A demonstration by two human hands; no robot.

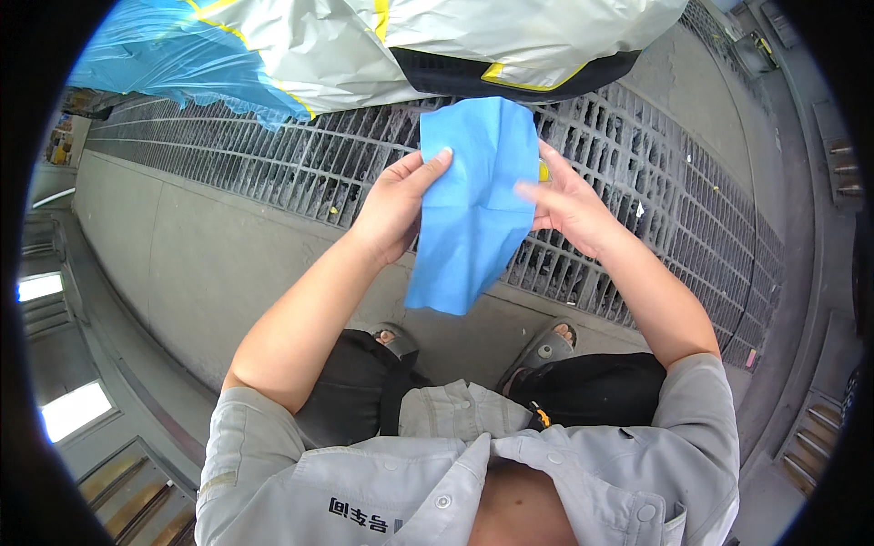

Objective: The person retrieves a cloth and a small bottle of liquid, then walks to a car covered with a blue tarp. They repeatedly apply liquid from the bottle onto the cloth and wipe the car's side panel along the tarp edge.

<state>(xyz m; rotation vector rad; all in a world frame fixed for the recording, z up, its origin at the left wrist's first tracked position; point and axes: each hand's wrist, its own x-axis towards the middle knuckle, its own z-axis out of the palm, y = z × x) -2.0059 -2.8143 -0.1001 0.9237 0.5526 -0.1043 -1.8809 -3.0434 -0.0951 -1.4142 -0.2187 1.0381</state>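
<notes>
A creased blue wiping cloth (478, 205) hangs spread out in front of me, above the floor grating. My left hand (403, 198) grips its left edge, thumb on top and fingers behind. At the cloth's right edge is my right hand (567, 205), its thumb blurred over the fabric and its fingers partly behind it; whether it pinches the cloth cannot be told. A small part of a yellow object (544, 170) shows between the cloth and my right hand; the rest of it is hidden.
Ahead stands a vehicle masked with whitish sheeting (321, 54), blue film (171, 61) and yellow tape (382, 19), its black lower trim (450, 74) exposed. Metal floor grating (273, 150) runs below it. I stand on the concrete floor (198, 225) beside the grating, in sandals (546, 345).
</notes>
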